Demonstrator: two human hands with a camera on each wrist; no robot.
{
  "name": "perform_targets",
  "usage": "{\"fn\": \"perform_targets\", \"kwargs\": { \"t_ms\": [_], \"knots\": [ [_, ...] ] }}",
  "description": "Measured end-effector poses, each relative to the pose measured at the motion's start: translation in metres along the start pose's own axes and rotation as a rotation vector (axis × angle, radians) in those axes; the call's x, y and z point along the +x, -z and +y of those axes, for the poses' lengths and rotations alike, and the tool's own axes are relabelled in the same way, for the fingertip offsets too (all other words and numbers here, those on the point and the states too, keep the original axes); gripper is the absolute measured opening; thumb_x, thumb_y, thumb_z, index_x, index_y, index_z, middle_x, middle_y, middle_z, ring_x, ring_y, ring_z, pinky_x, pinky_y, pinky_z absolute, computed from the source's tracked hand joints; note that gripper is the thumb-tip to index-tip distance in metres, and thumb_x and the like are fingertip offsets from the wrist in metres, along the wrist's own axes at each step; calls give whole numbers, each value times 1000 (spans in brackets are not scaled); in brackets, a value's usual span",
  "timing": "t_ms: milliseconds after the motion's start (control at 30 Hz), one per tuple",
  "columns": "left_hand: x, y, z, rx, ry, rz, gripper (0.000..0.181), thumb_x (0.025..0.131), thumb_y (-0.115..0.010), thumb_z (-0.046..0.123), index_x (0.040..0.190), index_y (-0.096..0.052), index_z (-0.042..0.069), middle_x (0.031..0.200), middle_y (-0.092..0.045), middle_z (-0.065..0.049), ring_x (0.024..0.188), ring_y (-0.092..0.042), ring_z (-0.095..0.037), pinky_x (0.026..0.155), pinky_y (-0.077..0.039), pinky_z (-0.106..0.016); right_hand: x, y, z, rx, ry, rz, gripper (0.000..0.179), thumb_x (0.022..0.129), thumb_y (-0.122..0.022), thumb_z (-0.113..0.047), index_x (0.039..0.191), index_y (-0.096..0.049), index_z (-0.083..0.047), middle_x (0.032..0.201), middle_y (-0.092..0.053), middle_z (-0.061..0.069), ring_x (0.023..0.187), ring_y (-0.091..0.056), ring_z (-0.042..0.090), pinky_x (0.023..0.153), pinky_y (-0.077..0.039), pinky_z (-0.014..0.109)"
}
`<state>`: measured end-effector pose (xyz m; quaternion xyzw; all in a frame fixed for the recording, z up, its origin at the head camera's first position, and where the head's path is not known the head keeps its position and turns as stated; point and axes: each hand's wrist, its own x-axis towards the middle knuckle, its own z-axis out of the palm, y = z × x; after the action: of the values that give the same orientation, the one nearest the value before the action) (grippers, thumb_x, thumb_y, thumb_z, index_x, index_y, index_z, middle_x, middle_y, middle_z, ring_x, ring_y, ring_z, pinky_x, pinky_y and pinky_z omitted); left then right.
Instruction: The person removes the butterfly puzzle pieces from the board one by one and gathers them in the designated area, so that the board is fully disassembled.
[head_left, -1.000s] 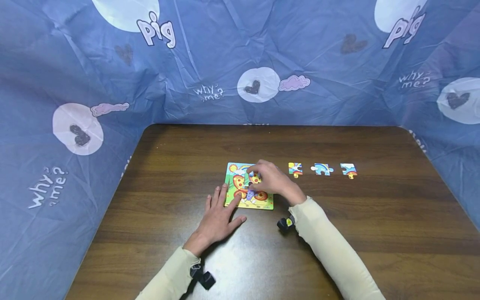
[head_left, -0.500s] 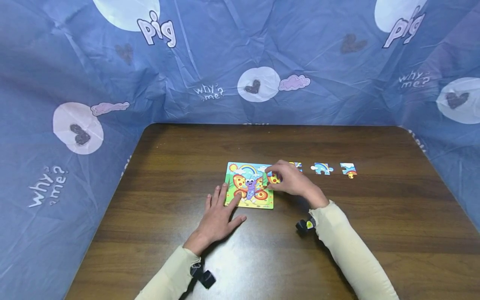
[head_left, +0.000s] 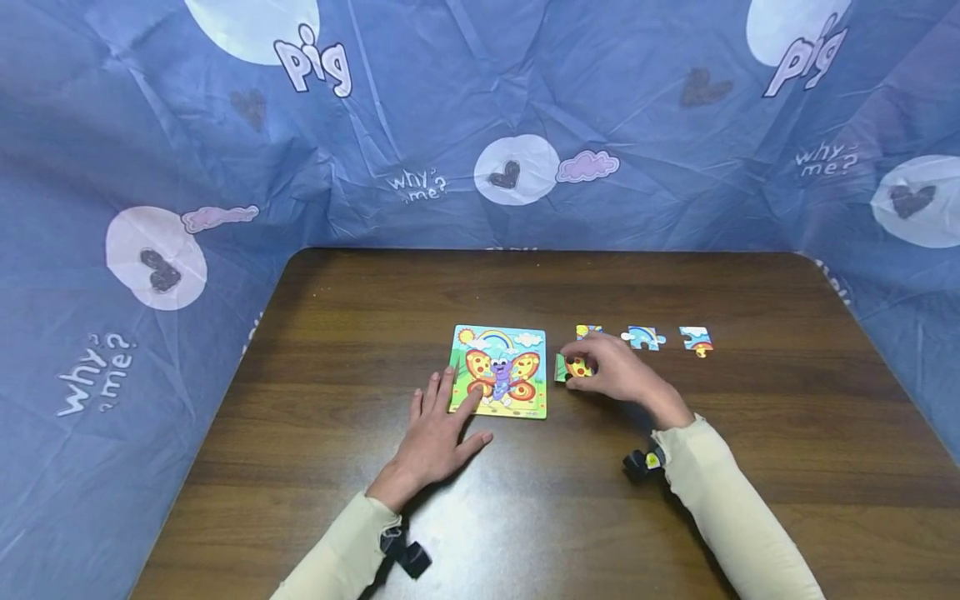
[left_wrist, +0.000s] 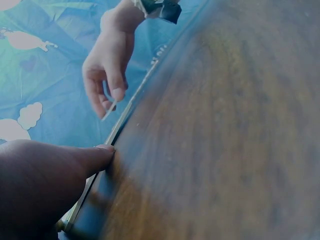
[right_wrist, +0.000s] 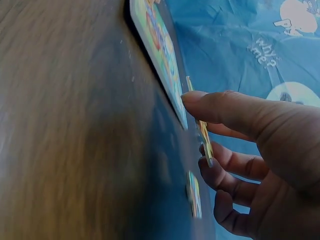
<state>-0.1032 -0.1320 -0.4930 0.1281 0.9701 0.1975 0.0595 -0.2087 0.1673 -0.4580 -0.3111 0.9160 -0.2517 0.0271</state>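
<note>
My left hand lies with fingers spread on the near left part of a square puzzle board printed with a butterfly and a rainbow. Its thumb points out over the table. Just right of the board, my right hand pinches a jigsaw piece in green, yellow and red, partly hidden by the fingers. Seen from the right wrist, that piece is nearly edge-on between thumb and fingers, past the corner of the board.
Three loose jigsaw pieces lie in a row right of the board: a yellow and blue one behind the right hand, a rainbow one, and a red and blue one. A blue printed sheet surrounds the wooden table.
My right hand has moved right with the jigsaw piece, from over the board to beside it, uncovering the butterfly picture. My left hand has stayed in place.
</note>
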Motion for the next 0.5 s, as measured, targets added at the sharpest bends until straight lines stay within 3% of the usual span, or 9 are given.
{"fn": "perform_targets", "kwargs": {
  "t_ms": [200, 500],
  "knots": [
    [0, 1, 1, -2, 1, -3, 69, 96, -56, 57, 155, -39, 24, 168, -10, -22, 156, -8, -45, 123, -9, -66, -12, 3, 12, -5, -37, -21, 39, 79, -84, -18, 113, -72, -3, 98, -69, 9, 85, -59, 18, 73, -47, 31],
    [-1, 0, 1, -6, 5, -4, 69, 95, -56, 56, 155, -40, 24, 168, -11, -23, 156, -9, -45, 123, -10, -66, -26, 3, 23, -47, -7, -13, 38, 77, -84, -18, 110, -73, -4, 97, -69, 8, 83, -55, 16, 71, -44, 31]
  ]
}}
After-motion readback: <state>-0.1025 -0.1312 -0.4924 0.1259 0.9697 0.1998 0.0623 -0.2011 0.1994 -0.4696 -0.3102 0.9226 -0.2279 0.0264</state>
